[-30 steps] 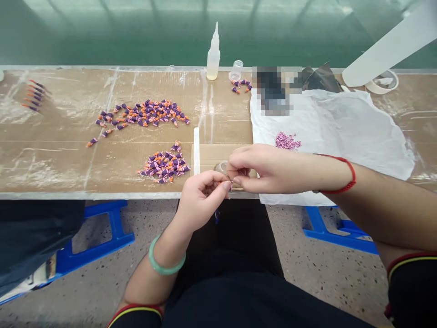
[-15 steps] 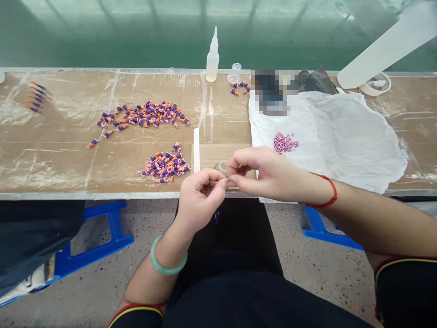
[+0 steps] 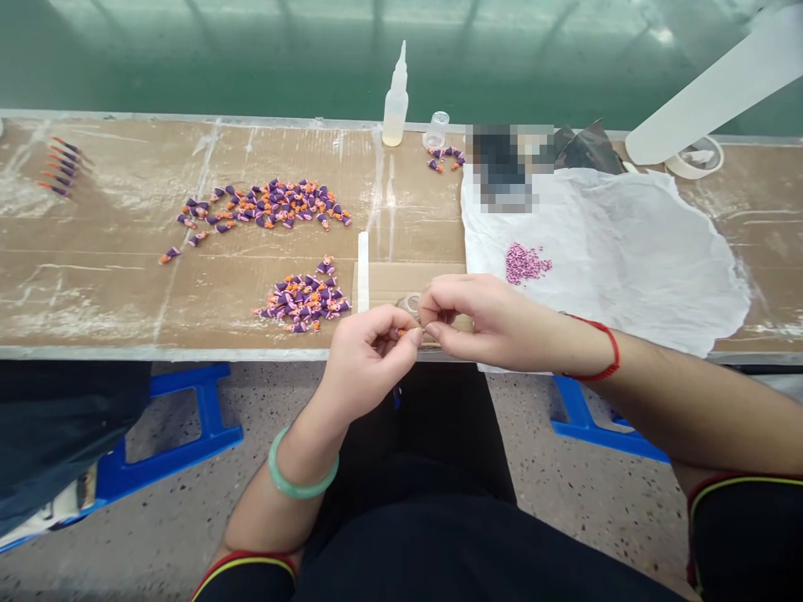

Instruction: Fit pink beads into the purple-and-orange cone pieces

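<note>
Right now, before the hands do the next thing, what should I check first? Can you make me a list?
1. Tiny orange piece pinched by the left hand: ok.
2. Right hand pinched shut, meeting the left hand at the piece; what it holds itself: cannot tell.
3. Near pile of purple and orange pieces on the table, just left of both hands: ok.
4. Pink beads heaped on the white sheet, just beyond the right hand: ok.
5. Squeeze bottle upright at the table's far edge: ok.
</note>
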A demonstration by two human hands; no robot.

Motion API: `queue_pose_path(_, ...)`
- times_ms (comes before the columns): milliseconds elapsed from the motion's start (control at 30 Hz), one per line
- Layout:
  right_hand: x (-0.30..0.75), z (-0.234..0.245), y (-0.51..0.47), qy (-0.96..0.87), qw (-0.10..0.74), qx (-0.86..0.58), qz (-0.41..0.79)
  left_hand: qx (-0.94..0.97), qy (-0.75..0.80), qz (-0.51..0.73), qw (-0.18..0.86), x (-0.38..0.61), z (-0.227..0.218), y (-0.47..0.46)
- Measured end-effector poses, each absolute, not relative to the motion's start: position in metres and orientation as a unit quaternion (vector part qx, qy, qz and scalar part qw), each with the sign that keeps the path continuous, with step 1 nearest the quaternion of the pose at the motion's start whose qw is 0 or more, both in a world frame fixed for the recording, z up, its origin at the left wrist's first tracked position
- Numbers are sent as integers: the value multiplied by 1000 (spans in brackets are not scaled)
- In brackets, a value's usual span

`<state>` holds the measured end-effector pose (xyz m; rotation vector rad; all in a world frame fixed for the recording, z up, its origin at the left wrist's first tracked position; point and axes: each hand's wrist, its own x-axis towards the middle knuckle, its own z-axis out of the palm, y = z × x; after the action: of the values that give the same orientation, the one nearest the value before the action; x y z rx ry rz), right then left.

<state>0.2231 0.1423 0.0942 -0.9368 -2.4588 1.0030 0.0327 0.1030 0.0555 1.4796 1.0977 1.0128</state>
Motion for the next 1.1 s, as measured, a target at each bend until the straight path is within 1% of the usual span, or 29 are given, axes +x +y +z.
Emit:
queue_pose_path(100, 224, 95, 148, -865, 152, -319, 357, 578, 440, 438, 530, 28, 54, 103)
queue_pose_path(200, 226, 96, 158, -894, 128, -296, 310, 545, 448, 458, 541, 20, 47, 101)
queue_pose_path(400, 219, 97, 181, -950, -19, -283, 129, 518, 459, 453, 561, 11, 34, 98)
queue_pose_path(533, 211, 97, 185, -959, -92, -256, 83, 508, 463, 441, 577, 11, 33, 98)
queue_pose_path(600, 209, 97, 186, -960, -108, -248, 77, 505, 465, 439, 580, 11, 33, 98)
queue_pose_path(700, 210, 98, 186, -960, -92, -252, 82, 492, 464, 448, 585, 11, 33, 98)
queue_pose_path(767, 212, 101, 184, -957, -57, -268, 100, 470, 453, 466, 598, 11, 33, 97)
queue_pose_path(833, 215, 106, 181, -946, -8, -289, 145, 438, 435, 484, 620, 13, 35, 95)
queue_pose_path(967, 216, 117, 168, -881, 75, -337, 322, 374, 395, 512, 665, 18, 44, 89)
queue_pose_path(1033, 216, 120, 159, -834, 96, -346, 420, 355, 383, 516, 679, 21, 50, 86)
queue_pose_path(1100, 215, 123, 152, -798, 107, -342, 485, 348, 376, 519, 684, 24, 54, 83)
